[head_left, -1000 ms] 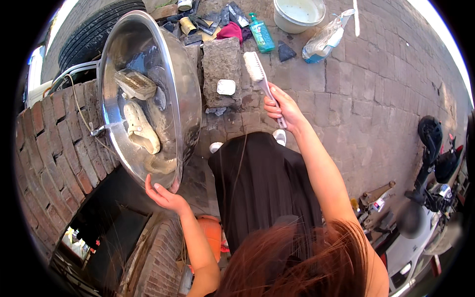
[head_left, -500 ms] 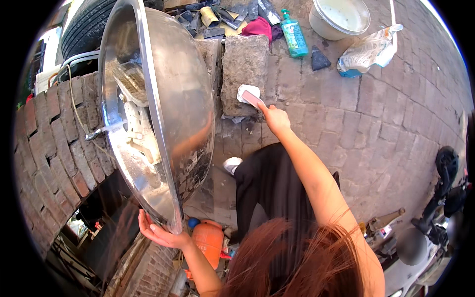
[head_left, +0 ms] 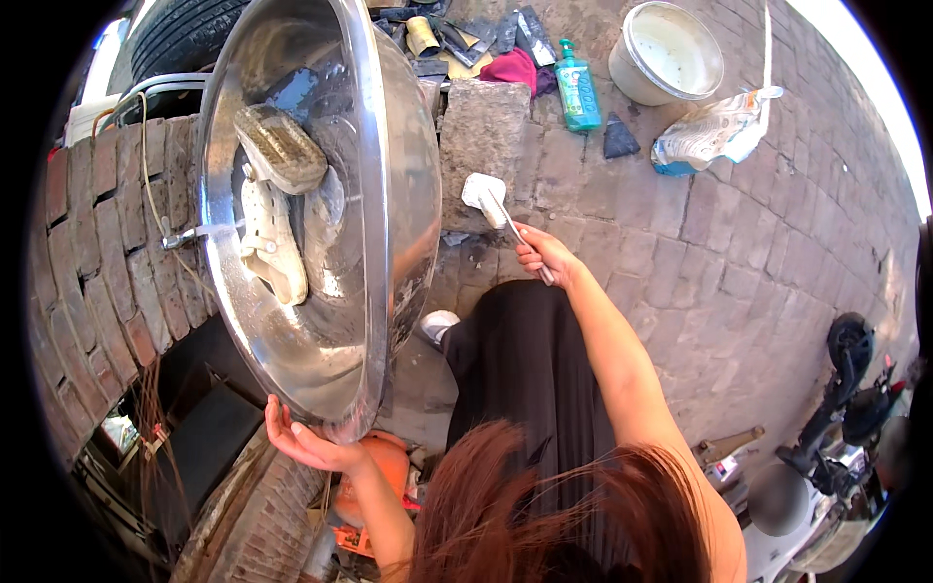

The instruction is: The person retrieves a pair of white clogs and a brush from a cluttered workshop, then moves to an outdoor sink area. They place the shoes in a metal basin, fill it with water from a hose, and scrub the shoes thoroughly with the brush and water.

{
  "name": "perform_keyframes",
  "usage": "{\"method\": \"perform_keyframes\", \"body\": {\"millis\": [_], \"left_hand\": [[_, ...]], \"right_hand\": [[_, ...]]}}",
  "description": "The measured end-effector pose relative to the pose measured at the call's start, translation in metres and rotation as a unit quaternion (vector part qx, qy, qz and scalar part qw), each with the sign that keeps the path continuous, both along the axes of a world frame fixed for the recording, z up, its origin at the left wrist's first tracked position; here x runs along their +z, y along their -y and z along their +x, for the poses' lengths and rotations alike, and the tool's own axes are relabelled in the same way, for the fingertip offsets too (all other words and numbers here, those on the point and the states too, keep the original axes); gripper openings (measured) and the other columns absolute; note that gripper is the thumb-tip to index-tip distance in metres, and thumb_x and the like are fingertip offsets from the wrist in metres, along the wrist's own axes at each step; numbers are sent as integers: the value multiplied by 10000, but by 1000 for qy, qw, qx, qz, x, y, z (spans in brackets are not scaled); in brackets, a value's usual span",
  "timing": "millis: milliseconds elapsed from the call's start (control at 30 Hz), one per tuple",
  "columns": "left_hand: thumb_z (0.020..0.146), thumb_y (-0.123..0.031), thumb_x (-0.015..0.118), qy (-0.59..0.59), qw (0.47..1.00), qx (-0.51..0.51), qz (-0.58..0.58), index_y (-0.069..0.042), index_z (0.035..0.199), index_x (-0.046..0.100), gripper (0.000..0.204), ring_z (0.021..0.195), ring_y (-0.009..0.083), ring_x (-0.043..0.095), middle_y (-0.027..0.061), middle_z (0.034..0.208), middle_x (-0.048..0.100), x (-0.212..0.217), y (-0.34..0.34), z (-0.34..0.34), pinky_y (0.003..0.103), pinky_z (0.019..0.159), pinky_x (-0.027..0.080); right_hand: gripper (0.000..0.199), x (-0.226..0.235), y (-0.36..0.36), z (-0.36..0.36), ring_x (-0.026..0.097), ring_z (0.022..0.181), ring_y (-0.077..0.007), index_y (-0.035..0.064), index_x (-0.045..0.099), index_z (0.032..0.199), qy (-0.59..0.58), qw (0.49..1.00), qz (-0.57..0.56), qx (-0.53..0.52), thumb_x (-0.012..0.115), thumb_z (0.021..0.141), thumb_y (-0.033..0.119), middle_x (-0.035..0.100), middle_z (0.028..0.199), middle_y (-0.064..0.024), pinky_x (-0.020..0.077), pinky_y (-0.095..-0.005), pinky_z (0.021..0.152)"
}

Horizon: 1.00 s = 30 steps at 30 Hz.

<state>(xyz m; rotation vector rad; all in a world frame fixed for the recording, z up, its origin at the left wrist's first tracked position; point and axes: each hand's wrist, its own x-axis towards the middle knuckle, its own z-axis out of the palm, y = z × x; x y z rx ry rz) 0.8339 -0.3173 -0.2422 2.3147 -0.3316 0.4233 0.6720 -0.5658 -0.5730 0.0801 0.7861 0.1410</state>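
Note:
The large metal basin [head_left: 403, 175] appears tipped, with its opening toward the left. Inside it lie two shoes: a dirty one with its sole showing [head_left: 280, 151] and a pale sneaker [head_left: 270, 243]. My left hand [head_left: 306, 442] holds the basin's lower rim, palm turned up and fingers against the edge. In my right hand [head_left: 546, 257] is a brush [head_left: 494, 209], gripped by its handle. Pale bristles on its head are over or touching a small white dish [head_left: 476, 186] at the end of a stone block [head_left: 486, 126]; contact is hard to make out.
A metal tap [head_left: 180, 238] sends a stream toward the basin beside a brick wall [head_left: 87, 262]. Beyond the stone block are a green pump bottle [head_left: 578, 92], a white bucket [head_left: 637, 58] and a crumpled bag [head_left: 709, 136]. Below the basin stands an orange object [head_left: 374, 476].
The brush has turned over and come back slightly toward me, showing its bristles. The basin has tilted so more of its inside and both shoes show. My left hand stays at its rim.

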Motion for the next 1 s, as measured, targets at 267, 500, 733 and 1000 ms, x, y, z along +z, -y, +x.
{"method": "perform_keyframes", "body": {"millis": [267, 500, 733, 1000], "left_hand": [[922, -152, 364, -31, 999, -33, 22, 45, 1217, 477, 372, 1137, 270, 475, 163, 1244, 502, 7, -2, -2, 382, 989, 364], [856, -33, 495, -141, 986, -53, 67, 6, 1147, 530, 295, 1091, 265, 502, 124, 1169, 536, 29, -11, 7, 375, 928, 393], [916, 21, 409, -411, 880, -40, -234, 46, 1211, 522, 317, 1168, 212, 524, 137, 1248, 551, 0, -22, 114, 315, 1028, 375], [871, -349, 536, -476, 508, -3, -718, 81, 1206, 483, 548, 1104, 262, 529, 181, 1250, 515, -163, -27, 279, 372, 1000, 403]], "right_hand": [[298, 105, -6, -52, 337, 493, -54, 184, 417, 1305, 139, 946, 198, -216, 403, 1007, 194, 398, 754, -26, 347, -166, 406], [288, 242, 9, -63, 342, 484, -56, 178, 442, 1295, 163, 941, 168, -245, 357, 1023, 212, 372, 743, -21, 327, -170, 393], [308, 379, 18, -8, 334, 447, -58, 80, 477, 1150, 154, 957, 59, -239, 301, 1033, 305, 371, 716, -20, 305, -183, 356], [335, 438, -33, 112, 298, 444, -39, 217, 378, 1358, 180, 966, 15, -186, 309, 1031, 233, 366, 723, -27, 265, -151, 369]]}}
